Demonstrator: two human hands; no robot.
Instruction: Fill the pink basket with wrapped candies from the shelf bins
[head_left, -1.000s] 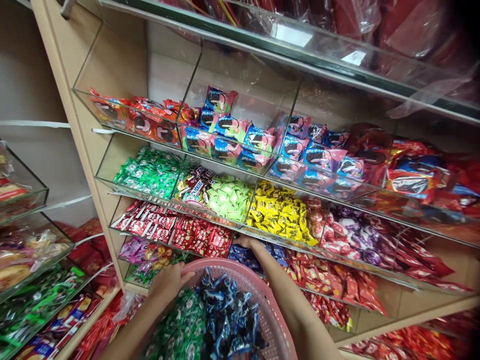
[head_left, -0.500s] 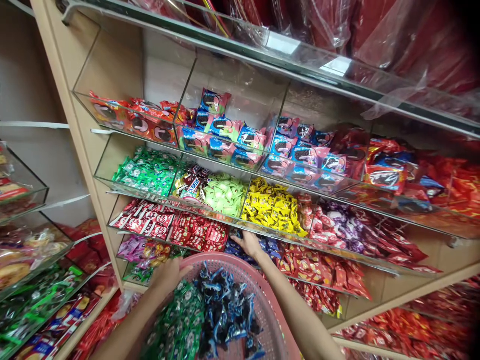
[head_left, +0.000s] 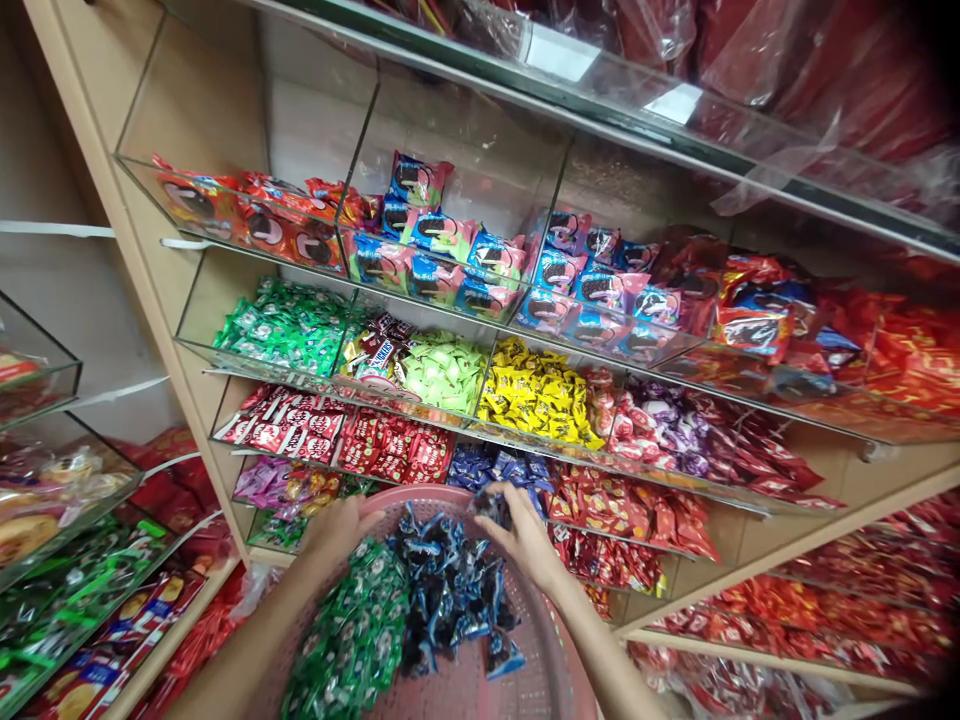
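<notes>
A round pink plastic basket [head_left: 559,668] is tilted below the shelves. My left hand [head_left: 335,527] grips its rim at the upper left, thumb over the edge. Inside lie a heap of green-wrapped candies [head_left: 352,630] on the left and a heap of dark blue-wrapped candies [head_left: 450,585] to the right. Over the basket's far right rim, my right hand [head_left: 521,530] is closed around some dark-wrapped candies [head_left: 491,508], partly hidden by the fingers. Just behind that hand is a shelf compartment of blue-wrapped candies [head_left: 510,467].
Clear-fronted shelf bins hold green candies [head_left: 285,325], yellow candies [head_left: 536,395], red packets [head_left: 397,447] and blue cookie packs [head_left: 442,232]. A glass shelf edge [head_left: 600,130] juts out above. A wooden upright [head_left: 127,230] stands at left, with more bins beyond it.
My right hand has drawn back from the blue candy compartment to above the basket, with dark-wrapped candies in its fingers. My left hand stays on the rim. The view has shifted slightly.
</notes>
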